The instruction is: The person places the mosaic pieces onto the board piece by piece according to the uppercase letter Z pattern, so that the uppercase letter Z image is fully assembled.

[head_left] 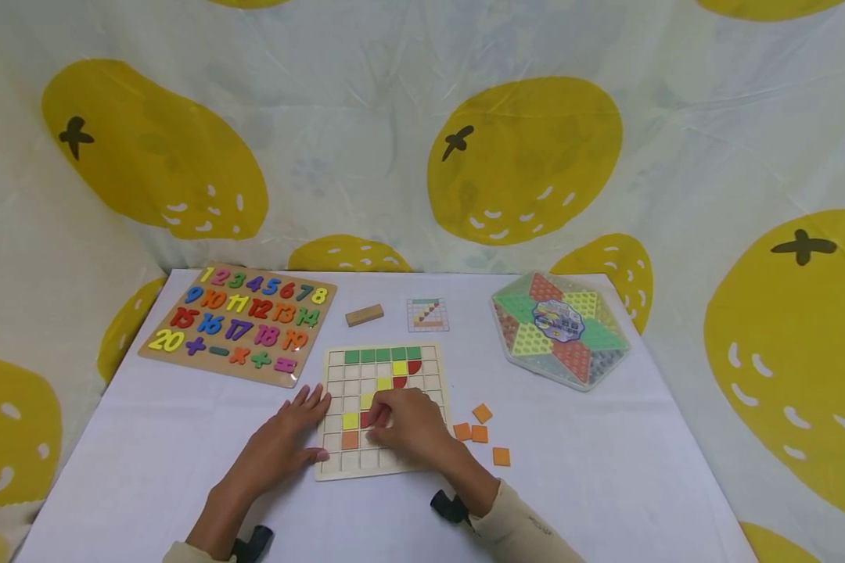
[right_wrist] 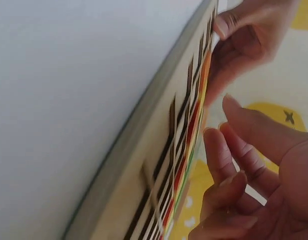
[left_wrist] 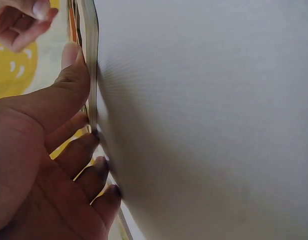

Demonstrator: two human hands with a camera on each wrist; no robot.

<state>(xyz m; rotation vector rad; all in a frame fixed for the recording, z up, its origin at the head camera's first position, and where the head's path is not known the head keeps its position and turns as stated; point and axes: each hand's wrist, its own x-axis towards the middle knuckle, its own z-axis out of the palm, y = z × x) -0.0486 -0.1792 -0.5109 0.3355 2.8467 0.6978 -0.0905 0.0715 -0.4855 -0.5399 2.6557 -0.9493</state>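
Note:
A wooden grid board (head_left: 338, 471) lies on the table with square recesses. Green tiles (head_left: 383, 356) fill part of its far row; yellow tiles (head_left: 350, 421) and red pieces (head_left: 414, 367) run diagonally, with an orange tile (head_left: 350, 440) near the lower left. My left hand (head_left: 282, 438) rests at the board's left edge, its thumb and fingers spread and touching the rim. Over the board's lower middle, beside a red piece, hovers my right hand (head_left: 411, 426). Its thumb and forefinger stand apart in the right wrist view, with nothing visible between them; the other fingers are loosely bent.
Several loose orange tiles (head_left: 480, 434) lie right of the board. Beyond it are a small wooden block (head_left: 364, 315) and a pattern card (head_left: 427, 315). A number puzzle board (head_left: 214, 361) is at the back left, a hexagonal Chinese checkers board (head_left: 560, 330) at the back right.

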